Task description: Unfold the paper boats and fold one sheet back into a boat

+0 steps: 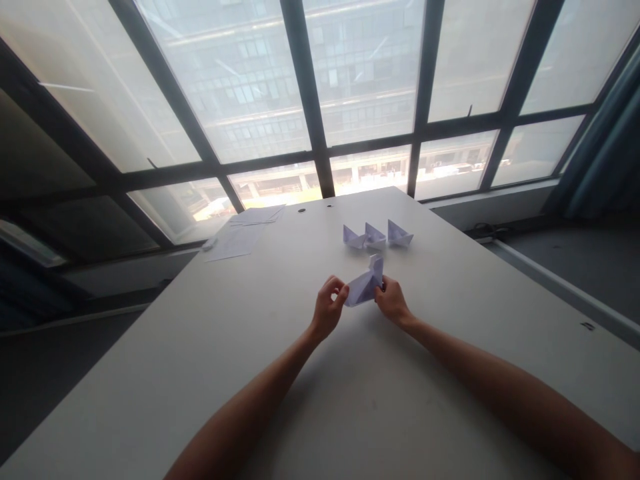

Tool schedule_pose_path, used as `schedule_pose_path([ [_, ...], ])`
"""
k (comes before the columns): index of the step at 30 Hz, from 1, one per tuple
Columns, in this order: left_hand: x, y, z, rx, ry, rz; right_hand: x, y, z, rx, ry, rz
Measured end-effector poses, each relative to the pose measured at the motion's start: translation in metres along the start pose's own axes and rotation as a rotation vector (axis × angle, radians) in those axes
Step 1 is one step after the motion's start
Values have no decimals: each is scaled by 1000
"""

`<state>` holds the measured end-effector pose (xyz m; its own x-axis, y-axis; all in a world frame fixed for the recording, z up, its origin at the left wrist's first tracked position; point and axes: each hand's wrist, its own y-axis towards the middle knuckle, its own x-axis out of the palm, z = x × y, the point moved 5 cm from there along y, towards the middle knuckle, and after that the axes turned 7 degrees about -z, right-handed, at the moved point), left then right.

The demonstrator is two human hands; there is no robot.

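Note:
A partly folded white paper piece is held between my two hands above the table. My left hand pinches its left corner between thumb and fingers. On the opposite side my right hand grips the lower right edge, and a narrow flap of the paper stands up beside it. Just beyond, three folded paper boats stand in a row: a left one, a middle one and a right one.
The white table stretches toward large dark-framed windows. Flat paper sheets lie at its far left. Two small dark spots, one of them round, show near the far edge. A blue curtain hangs at the right.

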<state>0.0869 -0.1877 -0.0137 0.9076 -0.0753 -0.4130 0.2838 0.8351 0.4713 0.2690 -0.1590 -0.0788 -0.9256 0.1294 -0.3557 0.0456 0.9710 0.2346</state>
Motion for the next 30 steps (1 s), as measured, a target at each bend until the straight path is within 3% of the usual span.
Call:
schedule_pose_path([
  [5,-7,0,-12,-56,-85,71,-2,-2,-4,3,14,8],
  [10,-11,-5,-38,-242,-163,141,-2,-3,-6,-26,70,0],
  [15,-8,-2,-45,-450,-321,-60,1,-4,-6,-63,61,-56],
  [20,-15,5,-30,-523,-327,-337,16,-10,-15,-141,124,-276],
  [22,-20,6,-29,-568,-293,-312,22,-13,-18,-158,158,-383],
  [25,-21,6,-32,-588,-384,-182,27,-17,-19,-140,215,-488],
  [30,-16,4,-39,-544,-482,-18,25,-16,-19,-96,289,-508],
])
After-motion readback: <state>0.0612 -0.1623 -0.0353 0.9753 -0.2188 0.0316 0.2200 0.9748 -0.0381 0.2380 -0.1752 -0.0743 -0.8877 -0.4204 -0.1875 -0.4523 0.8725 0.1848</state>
